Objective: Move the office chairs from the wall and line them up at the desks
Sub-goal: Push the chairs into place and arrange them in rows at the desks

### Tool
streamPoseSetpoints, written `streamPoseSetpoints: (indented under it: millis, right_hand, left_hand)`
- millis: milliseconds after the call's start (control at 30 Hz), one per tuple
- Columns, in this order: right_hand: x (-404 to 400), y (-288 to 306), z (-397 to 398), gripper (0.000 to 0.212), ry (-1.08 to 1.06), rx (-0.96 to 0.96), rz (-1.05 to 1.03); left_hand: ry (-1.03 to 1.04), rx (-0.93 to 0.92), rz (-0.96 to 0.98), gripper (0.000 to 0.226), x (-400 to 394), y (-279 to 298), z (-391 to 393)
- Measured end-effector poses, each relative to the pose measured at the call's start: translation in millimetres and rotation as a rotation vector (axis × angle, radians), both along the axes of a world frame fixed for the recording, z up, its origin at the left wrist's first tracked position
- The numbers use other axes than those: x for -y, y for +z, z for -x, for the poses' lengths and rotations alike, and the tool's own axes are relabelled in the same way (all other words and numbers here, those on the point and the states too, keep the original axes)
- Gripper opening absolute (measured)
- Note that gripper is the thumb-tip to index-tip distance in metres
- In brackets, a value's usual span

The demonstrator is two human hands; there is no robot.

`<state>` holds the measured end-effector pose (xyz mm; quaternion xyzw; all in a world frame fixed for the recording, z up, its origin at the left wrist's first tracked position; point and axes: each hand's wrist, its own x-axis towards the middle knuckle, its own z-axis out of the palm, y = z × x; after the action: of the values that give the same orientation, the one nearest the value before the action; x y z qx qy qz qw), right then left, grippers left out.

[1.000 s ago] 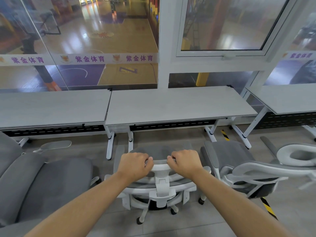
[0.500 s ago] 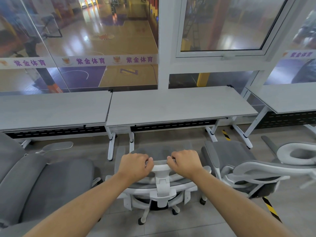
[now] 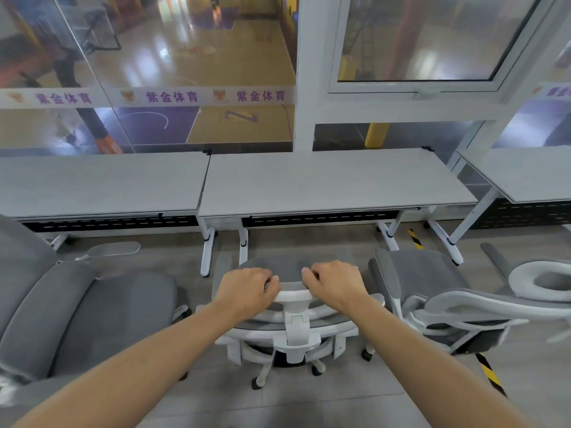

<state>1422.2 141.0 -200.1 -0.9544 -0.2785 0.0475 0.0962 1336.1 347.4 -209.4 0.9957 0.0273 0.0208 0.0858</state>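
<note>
- Head view, lower centre: left hand and right hand are both curling over the top edge of the middle chair, fingers wrapped round its white-framed grey headrest; each hand is gripping it, nothing else held.
- Middle chair is standing on the floor near the centre table, facing it, seat pointing toward the table's left legs; it is not yet tucked under.
- Left of frame: a grey padded chair is sitting near the left table, angled rather than square to it.
- Right of frame: a third chair is standing just beside the middle one, back turned toward the right edge, between the centre table and the right table. It is looking skewed.
- Progress, judged: three chairs are already by the tables; the held one is wanting a final push in, the neighbours are wanting straightening. I am rating the task well along, not finished.
- Hidden or unclear: the left chair's base is being cut off by the frame edge; the middle chair's seat is lying mostly behind its back; the wall the chairs come from is out of view, so any chairs remaining there cannot be counted. The fingertips are hiding behind the headrest.
</note>
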Motion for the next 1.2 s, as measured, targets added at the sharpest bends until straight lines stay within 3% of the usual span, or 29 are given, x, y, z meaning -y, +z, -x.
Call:
streamPoseSetpoints:
  millis: [167,400,700,833,967,1100,1200]
  right_hand:
    - [-42,19,-1,0.051,0.012,-0.090,0.009]
    - [-152,35,18,0.048,0.059,-0.075,0.003]
    - [-394,17,89,0.036,0.107,-0.111,0.018]
    - [-498,8,121,0.042,0.189,-0.121,0.040]
    - [-585,-3,138,0.044,0.321,-0.139,0.101]
    - [-661,-10,139,0.031,0.483,-0.156,0.136]
    - [-723,-11,147,0.037,0.571,-0.185,0.085]
  left_hand:
    - [-0.012,0.019,0.047,0.033,-33,14,3]
    - [0.045,0.007,0.049,0.029,-144,18,21]
    - [0.186,-0.061,-0.016,0.030,-397,19,109]
    - [0.302,-0.073,-0.015,0.033,-509,12,150]
    - [0.416,-0.104,-0.016,0.046,-587,11,182]
    - [0.559,-0.215,-0.048,0.048,-648,18,211]
    - [0.585,-0.187,-0.165,0.052,-686,28,238]
